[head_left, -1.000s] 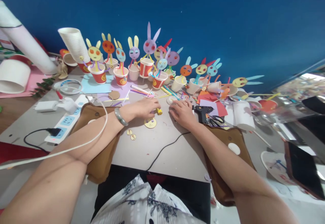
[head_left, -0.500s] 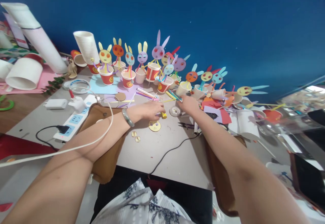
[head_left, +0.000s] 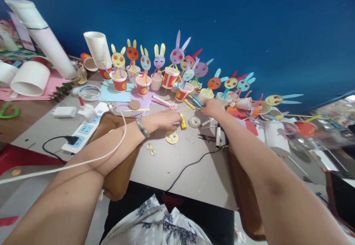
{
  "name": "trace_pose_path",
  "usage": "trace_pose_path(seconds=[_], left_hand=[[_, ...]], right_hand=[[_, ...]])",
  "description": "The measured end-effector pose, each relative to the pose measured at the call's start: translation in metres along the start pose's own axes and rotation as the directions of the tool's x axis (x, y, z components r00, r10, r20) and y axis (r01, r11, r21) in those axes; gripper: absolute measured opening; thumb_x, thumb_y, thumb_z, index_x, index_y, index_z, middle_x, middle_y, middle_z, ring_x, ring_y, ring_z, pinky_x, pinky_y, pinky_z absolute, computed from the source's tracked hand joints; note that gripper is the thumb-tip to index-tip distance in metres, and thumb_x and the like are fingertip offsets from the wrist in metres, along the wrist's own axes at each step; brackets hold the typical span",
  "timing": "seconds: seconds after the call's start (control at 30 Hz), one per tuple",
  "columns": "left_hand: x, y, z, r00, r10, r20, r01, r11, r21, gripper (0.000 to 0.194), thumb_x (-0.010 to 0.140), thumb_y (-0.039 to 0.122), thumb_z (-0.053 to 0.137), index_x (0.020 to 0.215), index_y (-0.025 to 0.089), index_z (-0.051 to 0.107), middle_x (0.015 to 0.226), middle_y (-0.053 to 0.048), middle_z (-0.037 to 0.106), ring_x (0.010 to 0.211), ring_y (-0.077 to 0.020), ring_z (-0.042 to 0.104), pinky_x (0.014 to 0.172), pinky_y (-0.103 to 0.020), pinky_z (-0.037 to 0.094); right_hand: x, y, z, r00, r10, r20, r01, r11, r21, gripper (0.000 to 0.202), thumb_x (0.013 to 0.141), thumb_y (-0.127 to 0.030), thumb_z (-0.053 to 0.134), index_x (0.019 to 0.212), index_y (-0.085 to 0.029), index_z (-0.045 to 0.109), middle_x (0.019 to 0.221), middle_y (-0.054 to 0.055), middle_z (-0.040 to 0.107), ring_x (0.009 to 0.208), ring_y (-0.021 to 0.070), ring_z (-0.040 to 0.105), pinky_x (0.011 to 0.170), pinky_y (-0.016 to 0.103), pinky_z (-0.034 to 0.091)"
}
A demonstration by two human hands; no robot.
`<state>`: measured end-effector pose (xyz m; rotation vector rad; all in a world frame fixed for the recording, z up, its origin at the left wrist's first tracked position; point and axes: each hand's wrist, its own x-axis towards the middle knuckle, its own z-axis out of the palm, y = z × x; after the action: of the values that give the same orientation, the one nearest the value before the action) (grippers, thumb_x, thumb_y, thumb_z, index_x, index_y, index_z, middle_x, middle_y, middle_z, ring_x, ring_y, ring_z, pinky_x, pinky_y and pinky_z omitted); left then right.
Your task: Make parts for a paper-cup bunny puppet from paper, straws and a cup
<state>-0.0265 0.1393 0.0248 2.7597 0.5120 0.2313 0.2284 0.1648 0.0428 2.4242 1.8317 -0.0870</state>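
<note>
My left hand (head_left: 168, 119), with a grey-green bangle (head_left: 143, 128) on its wrist, hovers low over the table with its fingers apart. By its fingertips is a small yellow object (head_left: 183, 122) whose kind I cannot make out. Just below lies a round pale-yellow paper face (head_left: 172, 137), with two small paper discs (head_left: 151, 149) to its left. Farther right, my right hand (head_left: 214, 108) closes its fingertips at the near ends of some blue strips (head_left: 196, 101); the exact contact is hidden. A tape roll (head_left: 194, 121) lies between the hands.
Paper rabbits in cups (head_left: 143, 84) line the blue wall. To the left are a cup stack (head_left: 97, 49), a power strip (head_left: 83, 132) and a white cable crossing my forearm. Dark scissors (head_left: 208, 138), a white tube (head_left: 218, 137) and a black cable (head_left: 191, 163) lie to the right.
The view has turned slightly left, so everything sits farther right. My right hand has moved slightly up and right, uncovering a white piece beside the tape. My left hand has hardly moved.
</note>
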Motion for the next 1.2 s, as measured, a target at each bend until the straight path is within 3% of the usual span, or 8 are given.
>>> trace_pose_path(seconds=[0.17, 0.33, 0.43, 0.53, 0.63, 0.9, 1.07, 1.2], left_hand=[[0.006, 0.008, -0.010, 0.968, -0.231, -0.099, 0.218, 0.968, -0.126, 0.021, 0.080, 0.017, 0.060, 0.094, 0.012, 0.075, 0.089, -0.012, 0.074, 0.082, -0.0238, 0.066, 0.077, -0.036, 0.049], [0.009, 0.015, -0.013, 0.939, -0.275, -0.204, 0.218, 0.940, -0.263, 0.021, 0.087, 0.022, 0.057, 0.095, 0.012, 0.074, 0.093, -0.009, 0.077, 0.082, -0.0189, 0.068, 0.077, -0.031, 0.051], [0.010, 0.019, -0.010, 0.936, -0.285, -0.207, 0.198, 0.912, -0.360, 0.020, 0.088, 0.023, 0.058, 0.094, 0.013, 0.074, 0.094, -0.007, 0.078, 0.081, -0.0165, 0.070, 0.074, -0.027, 0.052], [0.010, 0.019, -0.006, 0.935, -0.300, -0.190, 0.194, 0.880, -0.434, 0.018, 0.086, 0.024, 0.061, 0.091, 0.013, 0.075, 0.091, -0.007, 0.078, 0.077, -0.0164, 0.069, 0.072, -0.028, 0.052], [0.012, 0.015, -0.001, 0.939, -0.299, -0.172, 0.196, 0.873, -0.447, 0.017, 0.084, 0.020, 0.061, 0.090, 0.013, 0.075, 0.088, -0.007, 0.077, 0.074, -0.0157, 0.069, 0.071, -0.028, 0.053], [0.014, 0.004, 0.006, 0.936, -0.307, -0.172, 0.210, 0.879, -0.429, 0.024, 0.086, 0.026, 0.064, 0.102, 0.012, 0.074, 0.102, -0.011, 0.078, 0.086, -0.0180, 0.071, 0.081, -0.031, 0.054], [0.011, 0.012, 0.001, 0.933, -0.335, -0.129, 0.225, 0.826, -0.517, 0.025, 0.089, 0.028, 0.061, 0.104, 0.011, 0.073, 0.094, -0.009, 0.077, 0.085, -0.0177, 0.070, 0.078, -0.030, 0.054], [0.012, 0.014, -0.001, 0.928, -0.357, -0.108, 0.237, 0.787, -0.569, 0.024, 0.088, 0.026, 0.062, 0.102, 0.011, 0.073, 0.087, -0.007, 0.075, 0.079, -0.0157, 0.069, 0.076, -0.028, 0.053]], right_hand=[[-0.022, 0.020, -0.018, 0.999, -0.045, 0.004, 0.043, 0.988, 0.148, 0.011, 0.078, -0.022, 0.065, 0.070, -0.016, 0.070, 0.070, 0.008, 0.068, 0.076, 0.0235, 0.066, 0.067, 0.031, 0.047], [-0.060, 0.032, -0.014, 0.998, -0.057, 0.001, 0.052, 0.920, 0.389, 0.025, 0.082, -0.034, 0.063, 0.062, -0.020, 0.055, 0.052, -0.003, 0.048, 0.049, 0.0106, 0.042, 0.047, 0.025, 0.033], [-0.075, 0.033, -0.001, 0.996, -0.041, 0.084, -0.041, 0.613, 0.789, 0.029, 0.075, -0.036, 0.069, 0.059, -0.021, 0.050, 0.047, -0.006, 0.043, 0.042, 0.0062, 0.030, 0.042, 0.023, 0.020], [-0.079, 0.031, 0.012, 0.983, -0.091, 0.158, -0.119, 0.336, 0.934, 0.037, 0.066, -0.036, 0.079, 0.056, -0.022, 0.046, 0.043, -0.009, 0.038, 0.039, 0.0037, 0.023, 0.040, 0.022, 0.013], [-0.079, 0.029, 0.020, 0.971, -0.142, 0.193, -0.159, 0.221, 0.962, 0.046, 0.063, -0.036, 0.082, 0.053, -0.023, 0.039, 0.040, -0.010, 0.032, 0.037, 0.0028, 0.020, 0.038, 0.022, 0.012], [-0.093, 0.021, 0.013, 0.935, -0.235, 0.267, -0.253, 0.091, 0.963, 0.040, 0.069, -0.039, 0.072, 0.055, -0.024, 0.038, 0.038, -0.010, 0.029, 0.037, 0.0051, 0.022, 0.038, 0.020, 0.014], [-0.108, 0.008, 0.003, 0.957, -0.188, 0.222, -0.244, -0.105, 0.964, 0.034, 0.071, -0.035, 0.072, 0.062, -0.022, 0.042, 0.043, -0.010, 0.036, 0.037, 0.0042, 0.023, 0.038, 0.020, 0.016], [-0.120, -0.002, 0.000, 0.954, -0.230, 0.193, -0.232, -0.157, 0.960, 0.036, 0.073, -0.039, 0.074, 0.064, -0.022, 0.044, 0.048, -0.009, 0.039, 0.039, 0.0038, 0.025, 0.038, 0.021, 0.017]])
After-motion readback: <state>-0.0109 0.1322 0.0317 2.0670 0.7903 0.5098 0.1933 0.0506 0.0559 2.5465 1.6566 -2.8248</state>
